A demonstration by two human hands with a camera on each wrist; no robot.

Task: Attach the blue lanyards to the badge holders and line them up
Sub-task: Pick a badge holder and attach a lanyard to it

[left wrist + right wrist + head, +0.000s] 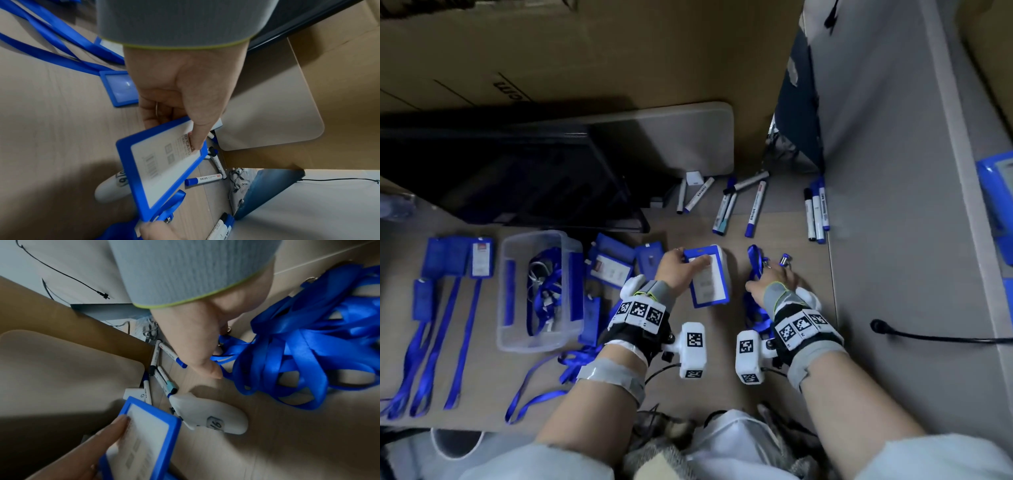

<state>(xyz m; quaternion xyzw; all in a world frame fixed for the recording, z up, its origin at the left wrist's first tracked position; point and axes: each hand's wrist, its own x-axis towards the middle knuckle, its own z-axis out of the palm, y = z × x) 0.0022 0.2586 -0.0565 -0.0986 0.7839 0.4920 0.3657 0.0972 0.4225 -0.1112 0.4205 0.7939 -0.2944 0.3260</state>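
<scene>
Our left hand [678, 270] pinched blue-framed rectangular plastic badge holder [707, 279], thumb on its face. Right of holder, our right hand [779, 281] gripped blue ribbon lanyard [755, 262] near metal clip.

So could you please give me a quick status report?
Left hand grips blue-framed plastic badge holder. Right hand picks at blue ribbon lanyards. Nothing clipped yet.

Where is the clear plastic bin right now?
In the head view, the clear plastic bin sits on the table, left of the left hand, between finished lanyards and loose badge holders.
</scene>
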